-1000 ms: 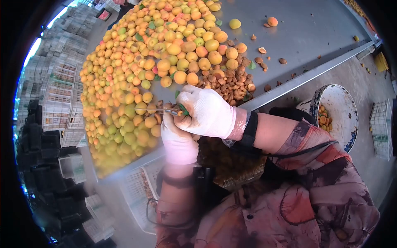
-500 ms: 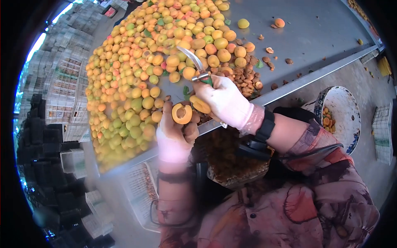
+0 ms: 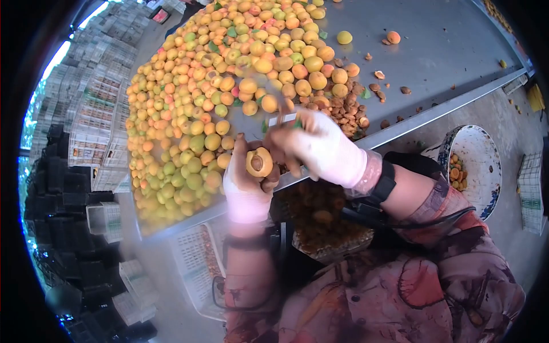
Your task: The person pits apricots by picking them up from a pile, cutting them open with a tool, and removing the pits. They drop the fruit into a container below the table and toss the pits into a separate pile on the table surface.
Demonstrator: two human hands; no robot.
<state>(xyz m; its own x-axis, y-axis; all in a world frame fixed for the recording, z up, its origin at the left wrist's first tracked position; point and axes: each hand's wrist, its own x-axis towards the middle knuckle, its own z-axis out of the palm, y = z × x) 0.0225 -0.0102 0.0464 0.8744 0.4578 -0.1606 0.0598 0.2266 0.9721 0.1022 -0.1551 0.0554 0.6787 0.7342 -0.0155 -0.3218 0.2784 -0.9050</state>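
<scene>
Between the fingers of my left hand (image 3: 247,186) is a halved apricot (image 3: 259,162), cut face up, with the brown pit showing in its middle. Close by on the right, my right hand (image 3: 323,146) is closed round a knife (image 3: 284,119) with a green handle; its blade is smeared by motion. Both hands wear pale gloves with bare, stained fingertips. Beyond them a big heap of whole apricots (image 3: 189,108) covers the left of the metal table (image 3: 412,51). A pile of brown pits (image 3: 346,113) lies just past my right hand.
Below the table edge, in front of my body, sits a crate (image 3: 329,248) of apricot pieces. A white bucket (image 3: 477,166) with apricot halves stands at right. A white basket (image 3: 194,266) is at lower left, and stacked crates (image 3: 94,128) line the left side.
The second apricot half has left my right hand, and a pale half now shows over the crate below. The knife blade has blurred. The whole view has shifted slightly.
</scene>
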